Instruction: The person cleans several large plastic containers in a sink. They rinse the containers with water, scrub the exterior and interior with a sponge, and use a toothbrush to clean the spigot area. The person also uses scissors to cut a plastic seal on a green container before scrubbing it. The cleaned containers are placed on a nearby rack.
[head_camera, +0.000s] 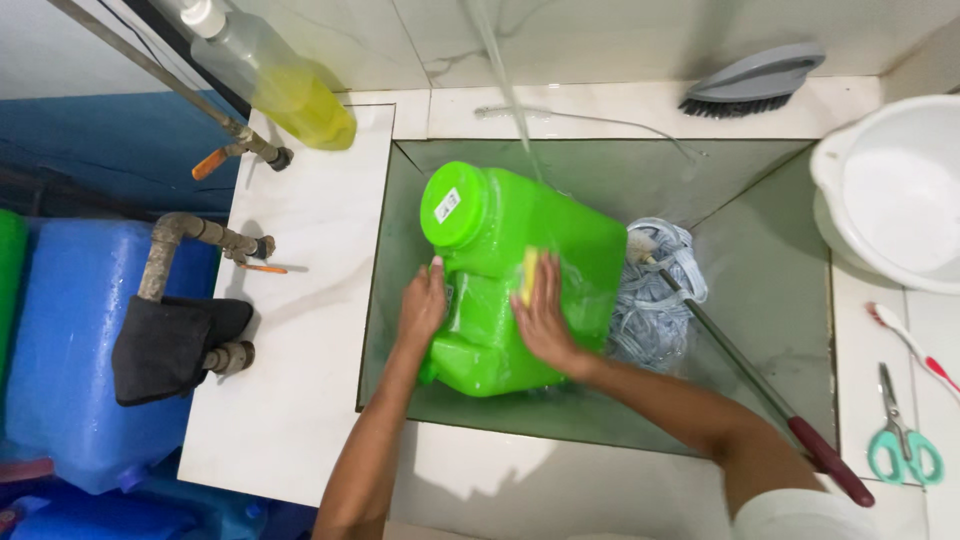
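right: mop (655, 290) beside green jug (520, 270) | left: bare sink floor (385, 300) | front: open
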